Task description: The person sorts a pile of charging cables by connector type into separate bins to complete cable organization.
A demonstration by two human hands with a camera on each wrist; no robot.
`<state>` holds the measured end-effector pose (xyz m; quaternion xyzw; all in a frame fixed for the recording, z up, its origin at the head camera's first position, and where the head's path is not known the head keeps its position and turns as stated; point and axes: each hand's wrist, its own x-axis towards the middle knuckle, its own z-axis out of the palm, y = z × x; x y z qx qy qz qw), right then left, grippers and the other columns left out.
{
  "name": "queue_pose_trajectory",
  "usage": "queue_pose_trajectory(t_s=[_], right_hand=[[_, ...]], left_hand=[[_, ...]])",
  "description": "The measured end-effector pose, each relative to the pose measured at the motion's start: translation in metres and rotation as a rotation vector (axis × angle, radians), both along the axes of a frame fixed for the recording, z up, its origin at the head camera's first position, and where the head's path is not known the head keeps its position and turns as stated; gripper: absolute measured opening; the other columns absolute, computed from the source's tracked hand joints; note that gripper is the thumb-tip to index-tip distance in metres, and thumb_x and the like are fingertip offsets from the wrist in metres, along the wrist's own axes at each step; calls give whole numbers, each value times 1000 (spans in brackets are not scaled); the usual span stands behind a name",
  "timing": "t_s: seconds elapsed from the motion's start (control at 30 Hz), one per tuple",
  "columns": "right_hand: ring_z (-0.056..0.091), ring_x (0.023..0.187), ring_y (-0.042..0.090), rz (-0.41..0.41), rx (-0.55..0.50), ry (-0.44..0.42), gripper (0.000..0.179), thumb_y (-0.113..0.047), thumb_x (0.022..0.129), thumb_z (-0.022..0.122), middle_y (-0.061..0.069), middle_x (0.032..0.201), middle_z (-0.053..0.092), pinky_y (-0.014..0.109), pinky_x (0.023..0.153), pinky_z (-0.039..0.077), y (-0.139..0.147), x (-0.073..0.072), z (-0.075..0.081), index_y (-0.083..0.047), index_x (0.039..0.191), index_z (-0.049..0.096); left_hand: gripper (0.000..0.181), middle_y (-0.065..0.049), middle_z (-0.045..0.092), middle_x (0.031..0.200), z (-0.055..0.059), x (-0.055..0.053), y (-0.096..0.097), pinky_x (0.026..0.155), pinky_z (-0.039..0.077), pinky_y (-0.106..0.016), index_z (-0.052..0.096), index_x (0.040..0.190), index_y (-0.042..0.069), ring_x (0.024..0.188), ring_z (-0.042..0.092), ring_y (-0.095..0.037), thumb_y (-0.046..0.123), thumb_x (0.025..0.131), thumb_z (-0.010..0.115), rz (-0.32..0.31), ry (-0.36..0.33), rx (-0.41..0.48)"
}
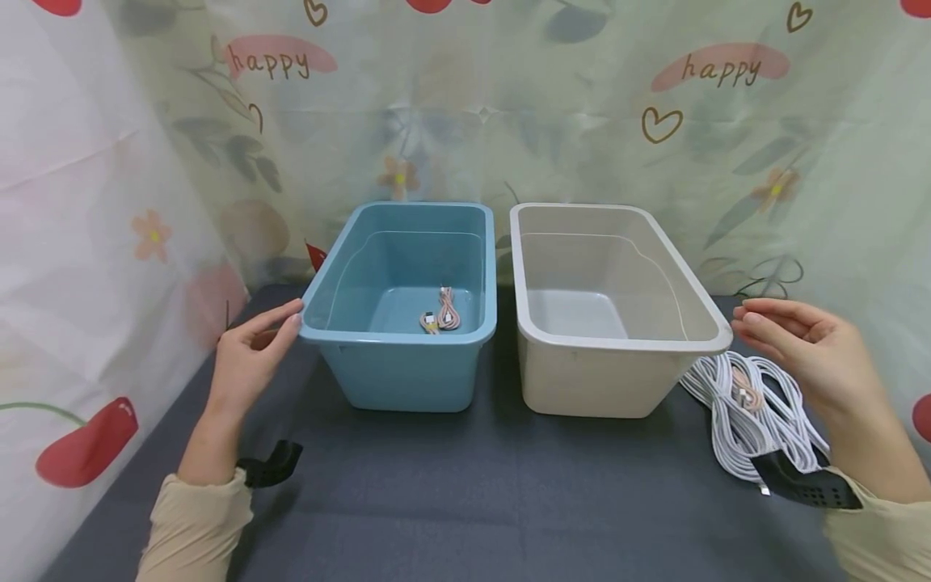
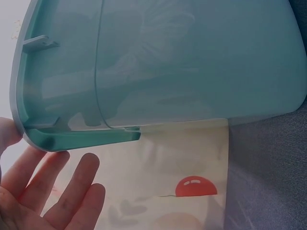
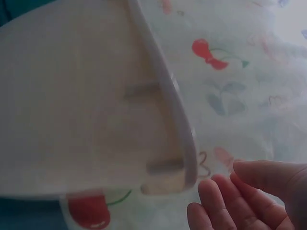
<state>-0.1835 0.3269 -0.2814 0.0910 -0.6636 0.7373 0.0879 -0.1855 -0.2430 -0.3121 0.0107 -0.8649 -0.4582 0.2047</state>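
Observation:
A blue plastic bin (image 1: 407, 372) stands left of centre with small coiled pinkish cables (image 1: 448, 311) on its floor; at least one has a metal plug. My left hand (image 1: 250, 356) is at the near left corner of its rim, thumb and fingertips touching the edge with fingers fairly straight. To the right is a beige bin (image 1: 589, 380) with nothing seen inside. Beside its near right corner hovers my right hand (image 1: 815, 347), fingers loosely bent and holding nothing. A small gap parts those fingertips (image 3: 208, 189) from the beige rim (image 3: 189, 163).
A heap of bundled white cables (image 1: 764, 412), with a pinkish cable (image 1: 745, 388) on top, lies below my right hand. Dark grey cloth (image 1: 473, 501) covers the table. Printed curtains (image 1: 480, 145) hang behind and at both sides.

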Motion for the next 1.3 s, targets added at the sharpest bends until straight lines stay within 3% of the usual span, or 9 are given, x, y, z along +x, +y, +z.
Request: queue_pose_trajectory(t_s=[0.1,0.3,0.53,0.73,0.87,1.0,1.1,1.23,1.3], right_hand=[[71,77,6,-44,9,-41,21,2,86,60,-6,88,74,15,67,55,11,0,-10,-12,99,69],[70,75,4,-38,-28,-85,25,5,87,57,-6,84,74,15,64,55,33,1,-29,-15,94,70],[65,71,-5,-166,293,-291,16,-16,86,67,-24,80,67,12,59,53,64,-13,-60,-31,89,67],[61,73,-12,-209,535,-417,16,-34,86,66,-32,80,61,12,62,53,98,-30,-89,-33,102,65],[57,72,-15,-201,645,-449,54,-39,87,63,-32,78,58,13,63,53,103,-31,-93,-6,129,54],[55,71,-16,-221,705,-502,33,-44,85,64,-36,77,52,15,62,53,104,-28,-93,-28,113,60],[54,71,-15,-197,745,-537,31,-47,82,66,-32,79,51,16,64,54,101,-25,-90,-26,105,64],[56,70,-10,-117,811,-536,70,-43,86,64,-24,82,53,18,65,55,93,-21,-83,12,126,47],[58,70,-8,-97,826,-544,70,-40,87,63,-23,80,54,18,65,54,88,-18,-80,15,127,43]], left_hand=[[42,-6,59,131,0,0,0,71,44,-8,59,128,18,82,57,16,37,91,58,-7,8,6],[42,-6,60,130,0,-1,0,71,45,-9,58,128,19,83,58,14,38,91,57,-7,9,2],[43,-7,60,129,0,-1,1,72,46,-11,59,128,19,85,60,8,41,91,56,2,1,-2],[44,-8,59,130,0,-1,1,73,45,-11,59,128,19,86,59,10,42,91,55,6,-5,-3],[43,-9,58,131,0,-1,1,73,45,-9,58,129,19,85,58,12,41,91,55,6,-5,-2],[42,-11,57,132,-1,-1,0,72,44,-7,58,129,19,83,57,14,38,92,56,2,1,1],[41,-11,57,132,-2,-2,0,71,44,-7,58,129,19,82,56,15,37,92,56,3,4,0],[41,-10,58,132,-3,-2,0,70,44,-6,58,129,19,82,56,16,37,92,56,8,2,-4],[41,-10,58,132,-4,-2,0,70,44,-6,58,129,19,81,56,17,37,92,56,8,0,-4]])
